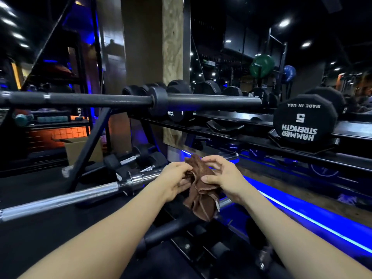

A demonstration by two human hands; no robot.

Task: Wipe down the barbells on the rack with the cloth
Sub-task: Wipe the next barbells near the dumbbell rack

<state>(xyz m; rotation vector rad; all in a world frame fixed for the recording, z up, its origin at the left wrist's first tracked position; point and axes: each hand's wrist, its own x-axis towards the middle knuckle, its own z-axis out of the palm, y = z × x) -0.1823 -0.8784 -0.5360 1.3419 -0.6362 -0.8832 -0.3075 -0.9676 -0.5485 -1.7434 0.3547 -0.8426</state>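
Note:
A crumpled brown cloth (201, 190) hangs between both hands in the middle of the view. My left hand (176, 178) pinches its left edge, and my right hand (220, 176) grips its upper right part. Behind and below the hands a chrome barbell (80, 195) runs from the lower left up to the right, partly hidden by the cloth and hands. Higher up, a black barbell (120, 99) lies level across the rack. A third dark bar (171, 228) lies lower, under the cloth.
A black slanted rack post (90, 146) stands at the left. Hex dumbbells sit on shelves at the right, one marked 5 (304, 119). Small dumbbells (128, 160) lie on the floor beyond the chrome bar. A blue light strip (312, 216) runs along the right.

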